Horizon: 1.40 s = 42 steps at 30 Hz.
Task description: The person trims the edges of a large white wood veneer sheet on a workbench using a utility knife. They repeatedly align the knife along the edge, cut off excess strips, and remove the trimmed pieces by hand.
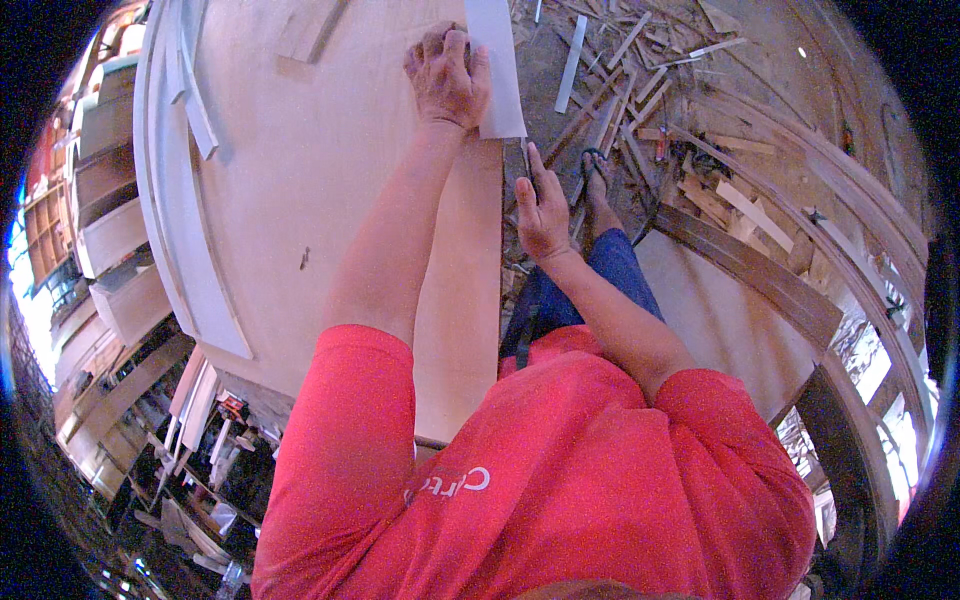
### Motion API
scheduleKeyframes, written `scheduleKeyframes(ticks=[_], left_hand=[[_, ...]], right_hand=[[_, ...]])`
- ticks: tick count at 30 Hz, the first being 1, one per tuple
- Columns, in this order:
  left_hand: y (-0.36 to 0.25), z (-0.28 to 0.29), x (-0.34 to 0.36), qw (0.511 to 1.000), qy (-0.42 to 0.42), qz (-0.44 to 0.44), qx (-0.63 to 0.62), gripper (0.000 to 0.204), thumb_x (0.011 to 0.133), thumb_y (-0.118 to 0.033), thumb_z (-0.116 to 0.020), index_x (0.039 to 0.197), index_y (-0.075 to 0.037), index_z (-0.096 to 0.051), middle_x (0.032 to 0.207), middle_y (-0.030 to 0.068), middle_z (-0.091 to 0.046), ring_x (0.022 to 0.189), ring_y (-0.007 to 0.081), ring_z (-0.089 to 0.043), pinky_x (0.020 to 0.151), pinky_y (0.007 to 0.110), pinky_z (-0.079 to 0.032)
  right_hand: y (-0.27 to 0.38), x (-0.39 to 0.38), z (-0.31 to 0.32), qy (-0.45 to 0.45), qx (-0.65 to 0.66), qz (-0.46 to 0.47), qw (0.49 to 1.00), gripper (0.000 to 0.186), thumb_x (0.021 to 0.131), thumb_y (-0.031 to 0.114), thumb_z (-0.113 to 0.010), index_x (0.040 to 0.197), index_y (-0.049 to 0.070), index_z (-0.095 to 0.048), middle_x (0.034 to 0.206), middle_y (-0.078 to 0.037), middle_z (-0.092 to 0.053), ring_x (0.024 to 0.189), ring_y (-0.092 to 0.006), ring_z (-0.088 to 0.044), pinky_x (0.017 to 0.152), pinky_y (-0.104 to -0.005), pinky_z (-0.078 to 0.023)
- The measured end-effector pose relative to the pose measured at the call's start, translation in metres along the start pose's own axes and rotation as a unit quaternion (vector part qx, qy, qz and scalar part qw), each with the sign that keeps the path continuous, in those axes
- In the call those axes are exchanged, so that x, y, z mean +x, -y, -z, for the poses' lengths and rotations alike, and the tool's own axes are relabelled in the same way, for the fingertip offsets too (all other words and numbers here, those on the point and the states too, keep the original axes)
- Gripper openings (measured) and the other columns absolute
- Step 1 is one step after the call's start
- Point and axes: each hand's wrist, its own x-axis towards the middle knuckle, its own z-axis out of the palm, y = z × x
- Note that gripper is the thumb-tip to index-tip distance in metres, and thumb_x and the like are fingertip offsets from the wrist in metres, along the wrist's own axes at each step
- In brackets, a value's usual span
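Right hand (pixel 545 222) grips slim dark tool (pixel 531 178), index laid along it, likely for control. Pale strip (pixel 500 95) overhangs edge of plywood sheet (pixel 300 180); left hand (pixel 448 88) beside it, thumb against strip, probably steadying; can't tell if other fingers grasp anything. Wood scraps (pixel 571 65) on floor (pixel 770 70) beyond.

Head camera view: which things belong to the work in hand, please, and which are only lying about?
Apparently in use:
- white strip, beside the left hand
- dark slim tool, partly hidden in the right hand
- pale wood sheet beneath the strip

Apparently lying about:
- narrow offcuts on the floor
- short board piece on the sheet
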Motion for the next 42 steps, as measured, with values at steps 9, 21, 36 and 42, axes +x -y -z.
scheduleKeyframes(ticks=[9, 21, 36, 42], left_hand=[[-0.002, 0.000, -0.001, 1.000, -0.003, 0.003, -0.006, 0.025, 0.090, -0.029, -0.064, 0.105, -0.009, -0.063, 0.125, 0.0111, -0.062, 0.121, 0.0314, -0.054, 0.106, 0.051, -0.032], [-0.001, -0.004, -0.003, 1.000, -0.006, 0.015, -0.021, 0.016, 0.092, -0.021, -0.059, 0.103, -0.009, -0.065, 0.127, 0.0126, -0.061, 0.121, 0.0324, -0.054, 0.108, 0.051, -0.031], [0.001, -0.006, -0.003, 1.000, -0.009, 0.004, -0.015, 0.018, 0.090, -0.019, -0.062, 0.104, -0.008, -0.065, 0.125, 0.0117, -0.061, 0.119, 0.0328, -0.054, 0.105, 0.051, -0.034], [0.000, -0.005, -0.005, 0.999, 0.028, 0.024, -0.006, 0.019, 0.091, -0.020, -0.061, 0.105, -0.007, -0.063, 0.130, 0.0126, -0.058, 0.123, 0.0334, -0.051, 0.109, 0.052, -0.032]], right_hand=[[0.022, 0.008, -0.005, -0.014, 0.011, -0.057, 0.998, 0.059, 0.105, 0.040, -0.047, 0.152, 0.004, -0.043, 0.108, -0.028, -0.062, 0.103, -0.0440, -0.060, 0.094, -0.0469, -0.047], [0.020, 0.002, 0.011, 0.056, 0.090, -0.069, 0.992, 0.059, 0.110, 0.034, -0.037, 0.155, -0.004, -0.035, 0.148, -0.020, -0.051, 0.137, -0.0272, -0.046, 0.115, -0.0345, -0.031], [0.035, 0.077, 0.000, -0.005, 0.079, -0.031, 0.996, 0.060, 0.107, 0.041, -0.039, 0.151, 0.001, -0.044, 0.140, -0.030, -0.056, 0.131, -0.0436, -0.053, 0.111, -0.0426, -0.039], [0.040, 0.105, -0.002, -0.014, 0.075, -0.044, 0.996, 0.060, 0.106, 0.043, -0.041, 0.152, 0.006, -0.045, 0.138, -0.030, -0.057, 0.128, -0.0434, -0.055, 0.108, -0.0434, -0.042]])
